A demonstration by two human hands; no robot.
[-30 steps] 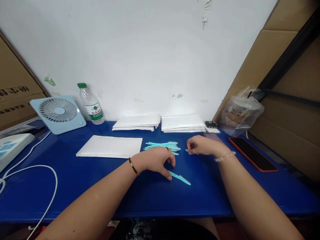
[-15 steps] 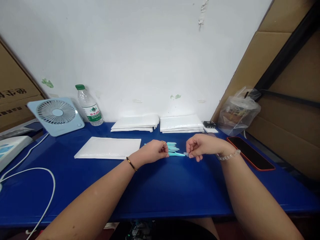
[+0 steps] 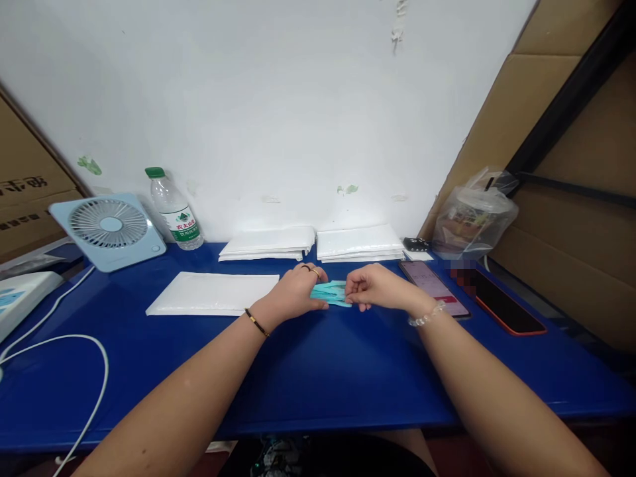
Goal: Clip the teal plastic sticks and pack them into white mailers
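A bunch of thin turquoise plastic knives (image 3: 332,293) lies on the blue table (image 3: 318,371), pressed between both hands. My left hand (image 3: 295,290) is curled against the bunch's left end, rings on two fingers. My right hand (image 3: 371,287) pinches the right end with bent fingers. Both wrists rest low over the table, a dark bracelet on the left and a bead bracelet on the right.
A flat white padded envelope (image 3: 213,292) lies left of the hands; two stacks of envelopes (image 3: 313,243) sit by the wall. A fan (image 3: 109,228), a water bottle (image 3: 173,209) and a white cable (image 3: 74,351) are left. Two phones (image 3: 467,291) and a bagged cup (image 3: 472,215) are right.
My left hand picked up the single knife from the near table and brought it to the pile. Both hands have closed in on the knives and gathered them into one bunch.
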